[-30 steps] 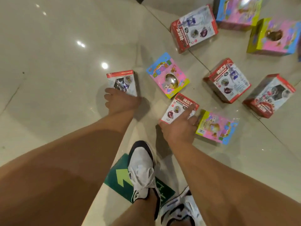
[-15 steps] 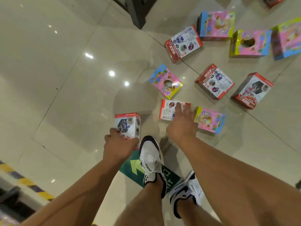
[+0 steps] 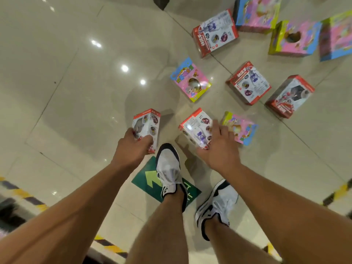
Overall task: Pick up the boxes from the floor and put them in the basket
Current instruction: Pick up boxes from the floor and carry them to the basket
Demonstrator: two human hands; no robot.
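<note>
pick-up step: left hand [image 3: 133,149] grips one red-white box [image 3: 147,124], right hand [image 3: 219,149] clasps another red-white box [image 3: 197,128]; next, carry both to basket, unseen here.

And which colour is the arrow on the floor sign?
Light yellow-green arrow on a dark green sign, head view.

Glossy polished tile floor [image 3: 76,92]; printed cardboard boxes [image 3: 247,82] with clear plastic windows.

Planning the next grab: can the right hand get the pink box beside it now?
Probably not yet: the right hand already grips a red box. The pink box lies just beside it on the floor, unobstructed.
</note>
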